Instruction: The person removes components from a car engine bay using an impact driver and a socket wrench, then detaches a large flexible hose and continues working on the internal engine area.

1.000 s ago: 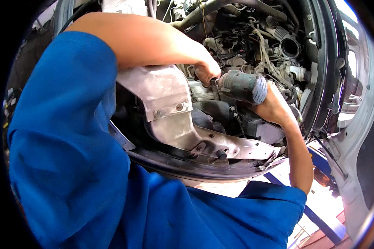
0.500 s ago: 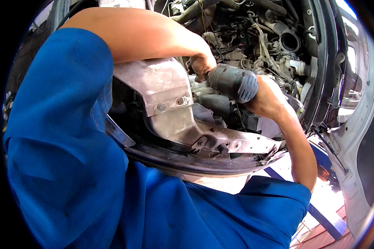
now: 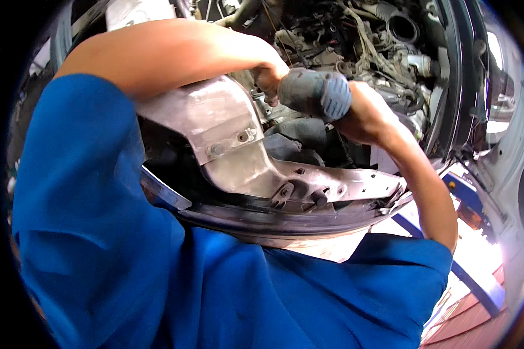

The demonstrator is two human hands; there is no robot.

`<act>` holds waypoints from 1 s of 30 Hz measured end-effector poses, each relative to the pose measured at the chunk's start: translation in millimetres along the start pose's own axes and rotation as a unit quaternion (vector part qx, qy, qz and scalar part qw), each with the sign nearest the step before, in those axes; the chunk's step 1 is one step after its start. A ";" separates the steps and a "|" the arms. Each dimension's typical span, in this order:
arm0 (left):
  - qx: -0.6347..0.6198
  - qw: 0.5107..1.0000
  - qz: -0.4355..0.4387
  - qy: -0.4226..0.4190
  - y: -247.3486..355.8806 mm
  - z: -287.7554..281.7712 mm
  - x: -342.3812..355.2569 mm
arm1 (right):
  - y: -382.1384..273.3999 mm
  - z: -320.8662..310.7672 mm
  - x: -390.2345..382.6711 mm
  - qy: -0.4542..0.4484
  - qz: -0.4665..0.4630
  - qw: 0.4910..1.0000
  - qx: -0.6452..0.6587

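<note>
Nearest is the operator's loose blue fabric garment [image 3: 227, 291]. Beyond it, a curved black bumper strip [image 3: 279, 220] lines the front edge of the engine bay, followed by a pale, bare-metal front panel [image 3: 230, 136] with a stepped profile.

Inward of this panel, toward the middle of the bay, is a dark, cylindrical power tool [image 3: 305, 92] with a grey, ribbed rear cap. The right hand [image 3: 364, 113] holds it from behind and below; the grip itself is hidden. The left hand [image 3: 271, 82] is curled at the tool's front end; whether it closes on the nose or on a part beside it cannot be told.

Handling: the tool is probably dense, rigid and robust, with its weight in the body. The worn casing may be slippery. Take hold by the grip, and steady the front of the housing.

Farther back, toward the bay's right rear corner, stands a dark, round, open-mouthed duct [image 3: 403, 28].
</note>
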State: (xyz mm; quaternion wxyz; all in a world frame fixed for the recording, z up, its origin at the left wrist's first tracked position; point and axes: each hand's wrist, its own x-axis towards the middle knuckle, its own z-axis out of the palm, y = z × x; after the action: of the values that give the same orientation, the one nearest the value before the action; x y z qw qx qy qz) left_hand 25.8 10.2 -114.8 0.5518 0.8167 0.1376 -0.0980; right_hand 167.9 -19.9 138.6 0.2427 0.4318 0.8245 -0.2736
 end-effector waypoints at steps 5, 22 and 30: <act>-0.112 0.993 -0.002 -0.022 -22.4 3.0 -4.5 | -10.9 -8.1 1.5 -0.003 -0.007 1.000 -0.023; 0.222 0.964 0.146 0.017 4.7 -8.4 -18.1 | 1.2 -11.1 -12.4 -0.001 -0.026 0.999 -0.030; 0.010 0.994 0.070 0.088 90.3 -27.2 -56.7 | 19.2 -20.2 -23.2 0.028 -0.007 1.000 0.009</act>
State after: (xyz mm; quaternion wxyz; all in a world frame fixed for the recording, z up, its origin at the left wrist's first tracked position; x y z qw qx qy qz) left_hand 2.7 -3.0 -8.1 0.5350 0.8351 0.1275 0.0121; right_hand 192.6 -10.8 163.5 0.2131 0.4359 0.8314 -0.2706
